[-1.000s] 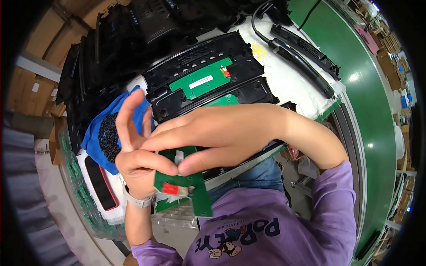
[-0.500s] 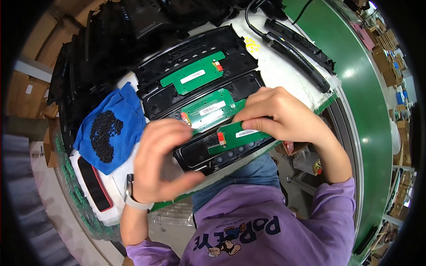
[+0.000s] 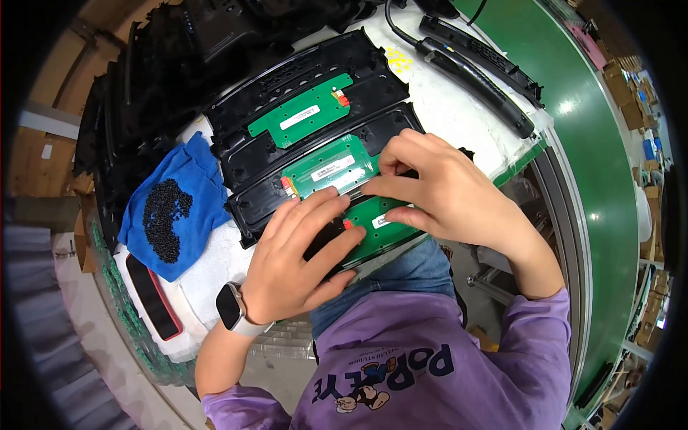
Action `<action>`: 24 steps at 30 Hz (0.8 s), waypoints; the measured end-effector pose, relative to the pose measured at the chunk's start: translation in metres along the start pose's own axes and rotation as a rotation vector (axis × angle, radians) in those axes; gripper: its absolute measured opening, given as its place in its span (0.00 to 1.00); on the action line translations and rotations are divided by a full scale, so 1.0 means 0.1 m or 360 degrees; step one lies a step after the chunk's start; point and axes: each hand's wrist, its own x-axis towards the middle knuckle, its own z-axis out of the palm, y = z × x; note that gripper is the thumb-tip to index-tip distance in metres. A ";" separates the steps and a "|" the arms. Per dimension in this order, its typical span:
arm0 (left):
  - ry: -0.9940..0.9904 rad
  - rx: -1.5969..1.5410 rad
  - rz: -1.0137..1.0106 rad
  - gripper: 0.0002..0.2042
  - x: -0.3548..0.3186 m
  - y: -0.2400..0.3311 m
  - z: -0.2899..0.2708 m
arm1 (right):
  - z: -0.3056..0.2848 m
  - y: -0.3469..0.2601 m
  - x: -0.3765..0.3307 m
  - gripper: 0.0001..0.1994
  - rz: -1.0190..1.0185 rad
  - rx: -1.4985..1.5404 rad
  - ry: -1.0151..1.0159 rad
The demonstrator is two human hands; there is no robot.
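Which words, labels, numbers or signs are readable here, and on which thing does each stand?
I do not copy printed wording.
Purple shirt: large dark lettering, readable; smaller print, unclear.
Far green board: white label, too small to read.
Middle green board: white label, also too small.
Near green board: white label, partly covered by right hand, unreadable.

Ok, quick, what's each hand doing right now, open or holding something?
Left hand: open, fingers spread, fingertips at the nearest green board.
Right hand: fingers bent, over the same board; whether it grips cannot be told.
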 end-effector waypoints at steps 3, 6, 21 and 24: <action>-0.0034 0.0006 0.0039 0.22 0.04 -0.01 -0.01 | 0.03 0.04 -0.03 0.18 0.0060 -0.0001 0.0070; -0.0078 0.0108 0.0055 0.20 0.07 0.00 -0.03 | 0.02 0.06 -0.04 0.18 0.0078 0.0029 0.0050; 0.0294 0.0377 0.0019 0.20 -0.21 0.12 -0.31 | 0.01 -0.12 -0.02 0.12 -0.0038 -0.0158 0.0317; 0.0766 0.0863 -0.0349 0.09 -0.41 -0.11 -0.53 | -0.18 0.02 0.02 0.13 0.0123 -0.0493 0.0598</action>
